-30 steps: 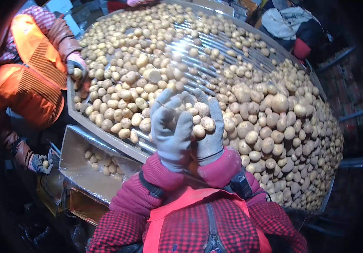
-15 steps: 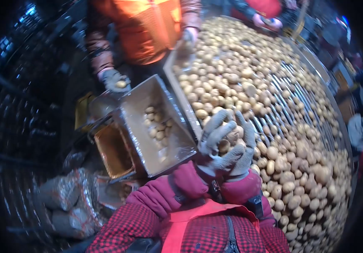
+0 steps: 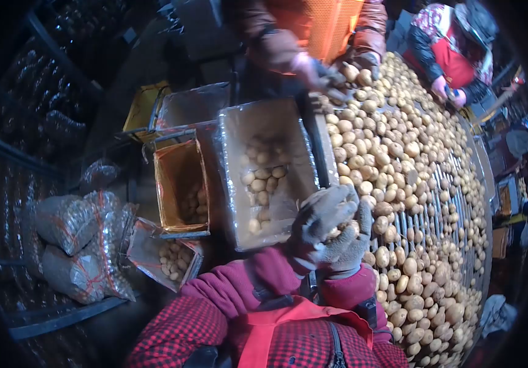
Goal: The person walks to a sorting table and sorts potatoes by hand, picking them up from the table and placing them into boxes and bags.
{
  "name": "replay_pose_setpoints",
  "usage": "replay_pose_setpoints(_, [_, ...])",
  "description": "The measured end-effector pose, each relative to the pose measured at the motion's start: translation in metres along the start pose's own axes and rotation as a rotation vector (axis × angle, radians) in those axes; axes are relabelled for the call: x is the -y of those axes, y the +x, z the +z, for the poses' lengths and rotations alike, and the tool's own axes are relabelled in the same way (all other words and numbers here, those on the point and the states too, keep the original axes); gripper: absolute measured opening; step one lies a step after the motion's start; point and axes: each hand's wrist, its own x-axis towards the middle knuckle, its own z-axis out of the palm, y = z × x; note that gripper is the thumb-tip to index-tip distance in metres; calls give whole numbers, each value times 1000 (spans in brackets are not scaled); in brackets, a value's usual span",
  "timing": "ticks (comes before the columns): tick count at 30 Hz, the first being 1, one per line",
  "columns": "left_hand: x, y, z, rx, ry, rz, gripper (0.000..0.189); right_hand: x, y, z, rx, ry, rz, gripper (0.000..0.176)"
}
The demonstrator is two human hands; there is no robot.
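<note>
From my remote feed I record a dim, cluttered work area in which the light falls mainly on the long roller-bed worktop [image 3: 324, 150] running along the right, its metal rim curving away toward the far end, while the left side and the floor [image 3: 116, 306] lie in deep shadow. Against the worktop's left edge stand a film-lined carton [image 3: 239, 141], an orange-brown carton [image 3: 175, 178] and a smaller open box [image 3: 147, 245], with a yellow crate [image 3: 144, 104] behind them. Filled mesh sacks [image 3: 67, 233] with reddish ties are heaped at the far left, near a metal bar [image 3: 49, 316].
</note>
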Motion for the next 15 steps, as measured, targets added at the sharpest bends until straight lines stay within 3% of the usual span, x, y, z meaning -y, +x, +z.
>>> replay_pose_setpoints(4, [24,-7,-41,-32,215,-80,33,-46,14,7,158,-492,-50,44])
replay_pose_setpoints(8, [55,-15,-81,-141,242,-167,35,-92,36,21,168,-9,337,46])
replay_pose_setpoints(9, [60,-16,-92,-151,280,-167,35,-104,43,23,284,114,387,48])
replay_pose_setpoints(11, [66,-20,-110,-193,320,-212,34,-127,43,29,325,-44,343,47])
replay_pose_setpoints(13, [74,-25,-125,-228,310,-243,34,-146,53,30,186,90,563,44])
replay_pose_setpoints(15, [79,-24,-140,-234,354,-300,34,-161,59,40,240,-208,486,38])
